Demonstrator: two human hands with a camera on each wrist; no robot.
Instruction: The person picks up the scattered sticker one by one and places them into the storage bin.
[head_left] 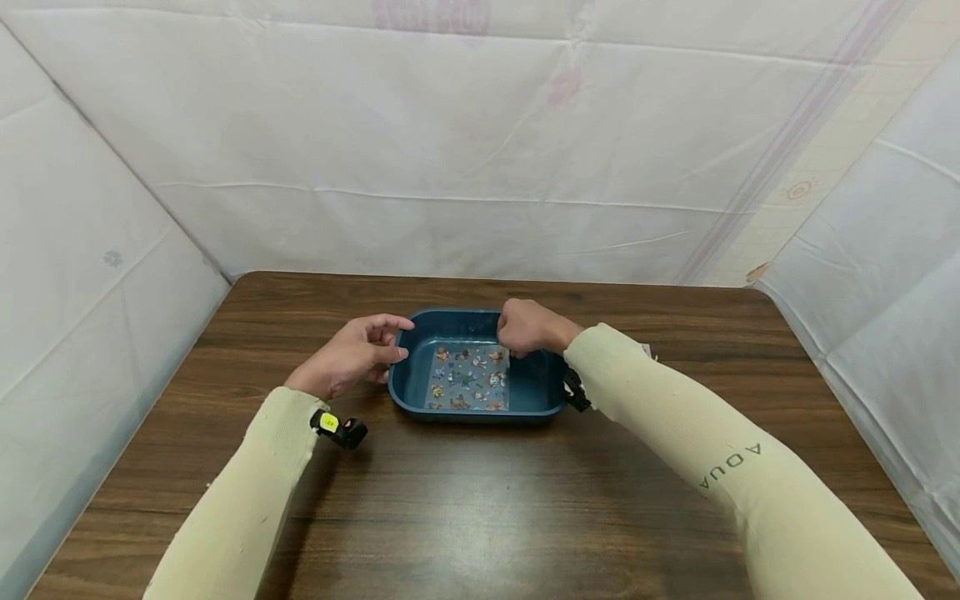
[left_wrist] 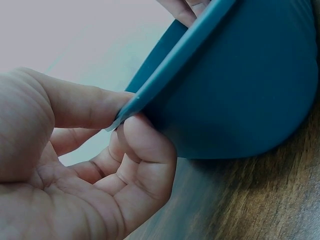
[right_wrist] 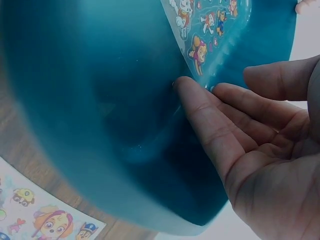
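Sticker sheet [head_left: 468,377] is lying in the blue tray [head_left: 536,392]; right hand [head_left: 525,327] is pinching its corner, while left hand [head_left: 352,357] is gripping the rim, steadying it on the desk [head_left: 465,500].

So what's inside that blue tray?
Inside the blue tray lies a clear sticker sheet of cartoon puppies, its corner under the right hand. Whatever the hand covers there cannot be seen.

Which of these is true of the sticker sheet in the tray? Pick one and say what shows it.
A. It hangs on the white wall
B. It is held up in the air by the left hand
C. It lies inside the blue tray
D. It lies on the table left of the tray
C: in the head view the sticker sheet lies flat on the floor of the blue tray, with the right hand at its far right corner.
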